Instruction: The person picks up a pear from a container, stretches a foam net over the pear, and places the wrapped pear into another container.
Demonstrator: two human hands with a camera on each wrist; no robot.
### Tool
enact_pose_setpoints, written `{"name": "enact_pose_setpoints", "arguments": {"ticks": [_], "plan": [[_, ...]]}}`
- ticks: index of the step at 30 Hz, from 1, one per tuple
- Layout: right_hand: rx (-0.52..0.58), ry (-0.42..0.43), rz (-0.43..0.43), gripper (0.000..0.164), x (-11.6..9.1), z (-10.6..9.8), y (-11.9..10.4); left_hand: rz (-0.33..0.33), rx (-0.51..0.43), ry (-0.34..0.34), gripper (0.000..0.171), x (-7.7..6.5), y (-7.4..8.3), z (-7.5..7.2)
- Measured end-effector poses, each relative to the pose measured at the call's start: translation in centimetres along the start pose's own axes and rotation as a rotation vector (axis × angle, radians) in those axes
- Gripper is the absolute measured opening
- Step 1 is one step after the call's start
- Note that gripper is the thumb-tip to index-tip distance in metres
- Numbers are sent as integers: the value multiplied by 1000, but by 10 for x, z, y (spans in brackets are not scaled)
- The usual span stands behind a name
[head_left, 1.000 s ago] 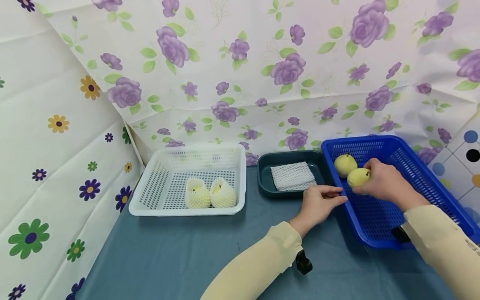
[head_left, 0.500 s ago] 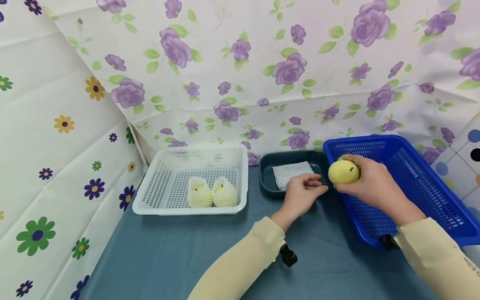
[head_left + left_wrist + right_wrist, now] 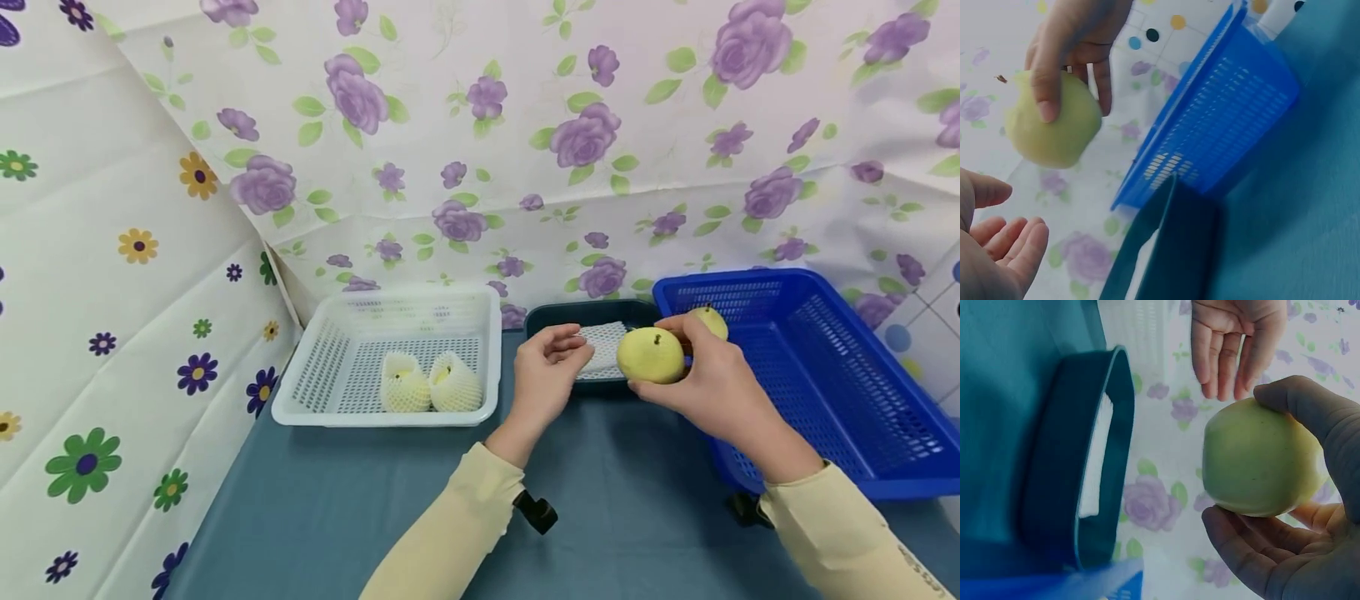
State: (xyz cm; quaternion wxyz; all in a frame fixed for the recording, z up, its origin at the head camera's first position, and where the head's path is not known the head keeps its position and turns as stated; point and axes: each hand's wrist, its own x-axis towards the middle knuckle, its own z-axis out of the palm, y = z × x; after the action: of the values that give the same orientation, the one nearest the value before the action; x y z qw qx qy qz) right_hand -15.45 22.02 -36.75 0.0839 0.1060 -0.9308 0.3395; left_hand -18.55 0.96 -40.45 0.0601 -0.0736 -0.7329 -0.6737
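Note:
In the head view my right hand (image 3: 708,379) grips a yellow-green pear (image 3: 651,356) by its side, held up in front of the dark green tray (image 3: 551,315). The same pear (image 3: 1260,459) fills the middle of the right wrist view, between thumb and fingers. My left hand (image 3: 549,371) hovers at the tray's left front, fingers loosely bent and holding nothing. A gap separates it from the pear in the left wrist view. White foam net sleeves (image 3: 600,348) lie in the tray, partly hidden behind the hands and pear.
To the right stands a blue basket (image 3: 862,375) with another pear (image 3: 711,322) near its left side. On the left, a white basket (image 3: 300,392) contains two pears (image 3: 456,385) in foam nets. A flowered sheet (image 3: 480,167) hangs behind.
My right hand has lifted the pear out of the blue basket and carried it left toward the tray. My left hand has left the blue basket's rim and moved left.

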Motion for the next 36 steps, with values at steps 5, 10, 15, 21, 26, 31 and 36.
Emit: {"name": "enact_pose_setpoints", "arguments": {"ticks": [5,10,15,21,26,31,36], "plan": [[35,-9,-14,81,-2,13,-2,-2,-16,-33,28,-9,20,-22],[70,-30,-26,82,-3,26,-3,-6,-14,-125,34,-13,21,-37],[110,-55,-25,82,-5,36,-5,-18,-25,-293,46,-11,2,-43],[155,-109,-54,83,-6,46,-9,-23,-49,-410,54,-13,-3,-48],[168,-116,-60,82,-8,49,-10,-32,-43,-472,56,-17,10,-52],[185,-116,-62,80,-10,53,-9,-45,-59,-534,57,-21,14,-54],[213,-133,-59,80,-12,56,-10,-54,-63,-589,58,-18,-4,-53]]}}
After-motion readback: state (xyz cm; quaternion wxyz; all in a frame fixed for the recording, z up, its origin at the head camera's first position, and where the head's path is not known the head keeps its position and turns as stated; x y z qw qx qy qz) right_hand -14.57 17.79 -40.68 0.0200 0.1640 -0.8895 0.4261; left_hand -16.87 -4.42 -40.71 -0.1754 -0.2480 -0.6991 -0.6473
